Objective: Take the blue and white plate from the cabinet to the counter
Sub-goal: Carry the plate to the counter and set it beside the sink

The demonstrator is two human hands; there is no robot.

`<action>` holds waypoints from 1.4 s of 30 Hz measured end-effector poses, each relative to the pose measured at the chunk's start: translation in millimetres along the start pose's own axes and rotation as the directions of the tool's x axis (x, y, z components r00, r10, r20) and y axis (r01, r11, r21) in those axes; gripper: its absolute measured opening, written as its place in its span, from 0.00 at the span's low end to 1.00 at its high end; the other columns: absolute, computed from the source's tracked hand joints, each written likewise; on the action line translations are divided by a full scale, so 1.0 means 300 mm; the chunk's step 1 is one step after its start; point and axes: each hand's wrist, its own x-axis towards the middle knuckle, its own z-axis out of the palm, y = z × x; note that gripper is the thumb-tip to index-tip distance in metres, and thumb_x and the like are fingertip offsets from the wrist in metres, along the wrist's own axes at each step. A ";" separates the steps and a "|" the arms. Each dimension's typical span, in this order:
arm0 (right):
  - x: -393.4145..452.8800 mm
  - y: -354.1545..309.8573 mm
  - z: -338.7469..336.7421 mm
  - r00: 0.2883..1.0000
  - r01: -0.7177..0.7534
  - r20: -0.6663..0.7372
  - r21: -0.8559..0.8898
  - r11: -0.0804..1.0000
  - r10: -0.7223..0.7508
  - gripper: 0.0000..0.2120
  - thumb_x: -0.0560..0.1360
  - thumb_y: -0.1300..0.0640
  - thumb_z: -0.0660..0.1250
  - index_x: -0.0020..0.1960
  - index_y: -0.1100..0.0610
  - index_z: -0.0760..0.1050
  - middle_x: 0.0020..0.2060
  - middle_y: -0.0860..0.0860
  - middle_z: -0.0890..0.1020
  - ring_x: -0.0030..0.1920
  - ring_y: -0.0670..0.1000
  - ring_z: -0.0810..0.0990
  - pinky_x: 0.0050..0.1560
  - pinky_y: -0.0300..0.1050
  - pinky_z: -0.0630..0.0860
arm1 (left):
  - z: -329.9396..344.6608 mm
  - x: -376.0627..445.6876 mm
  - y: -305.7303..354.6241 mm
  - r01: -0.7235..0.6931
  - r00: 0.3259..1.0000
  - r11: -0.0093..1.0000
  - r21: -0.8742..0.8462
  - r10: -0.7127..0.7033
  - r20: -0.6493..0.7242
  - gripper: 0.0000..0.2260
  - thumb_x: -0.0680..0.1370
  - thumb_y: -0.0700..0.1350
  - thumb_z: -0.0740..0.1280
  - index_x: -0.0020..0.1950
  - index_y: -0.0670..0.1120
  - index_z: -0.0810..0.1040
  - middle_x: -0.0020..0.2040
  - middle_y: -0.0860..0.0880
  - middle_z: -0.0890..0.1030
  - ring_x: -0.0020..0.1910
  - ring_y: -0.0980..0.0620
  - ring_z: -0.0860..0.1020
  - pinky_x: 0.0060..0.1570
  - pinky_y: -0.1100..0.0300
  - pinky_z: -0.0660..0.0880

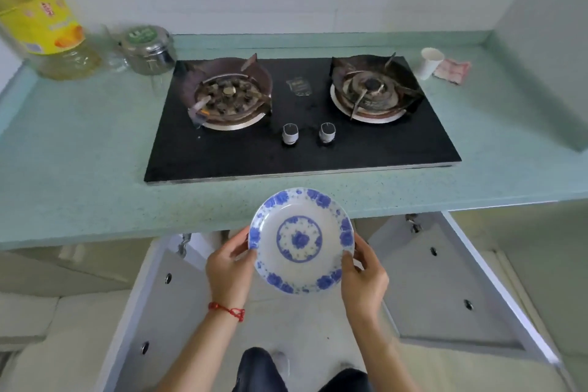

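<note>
The blue and white plate (300,240), round with a flower ring and a blue centre motif, is held in the air in front of the counter's front edge. My left hand (229,267) grips its left rim and my right hand (362,275) grips its right rim. The plate's far edge overlaps the pale green counter (95,169). Below it both white cabinet doors (165,296) stand swung wide.
A black two-burner gas hob (302,124) fills the counter's middle. A big oil bottle (41,22) and a metal tin (148,49) stand at the back left. A paper cup (430,62) and a crumpled wrapper (451,71) sit back right. My legs (257,369) are below.
</note>
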 end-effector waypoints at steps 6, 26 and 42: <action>-0.033 -0.008 -0.123 0.980 -0.026 -0.195 0.076 0.997 0.040 0.16 0.74 0.68 0.62 0.58 0.55 0.76 0.45 0.48 0.80 0.43 0.43 0.78 0.37 0.28 0.76 | 0.109 -0.026 0.054 -0.059 0.971 0.998 0.000 0.058 0.231 0.18 0.68 0.34 0.66 0.46 0.57 0.81 0.37 0.69 0.82 0.43 0.66 0.80 0.38 0.73 0.75; -0.227 0.171 -0.714 0.719 -0.063 -0.669 0.206 0.977 0.188 0.17 0.73 0.66 0.62 0.57 0.51 0.76 0.45 0.38 0.79 0.42 0.34 0.79 0.42 0.36 0.79 | 0.572 -0.416 0.024 -0.149 0.685 0.987 0.063 0.057 0.726 0.18 0.69 0.29 0.66 0.57 0.42 0.78 0.51 0.47 0.82 0.50 0.53 0.81 0.42 0.73 0.77; -0.526 0.337 -0.974 0.408 -0.064 -0.868 0.283 0.957 0.284 0.15 0.73 0.64 0.65 0.59 0.55 0.76 0.48 0.46 0.81 0.43 0.35 0.80 0.39 0.29 0.77 | 0.729 -0.802 -0.030 -0.257 0.370 0.964 0.074 0.027 0.929 0.18 0.68 0.30 0.70 0.57 0.40 0.78 0.45 0.53 0.81 0.41 0.69 0.80 0.42 0.72 0.77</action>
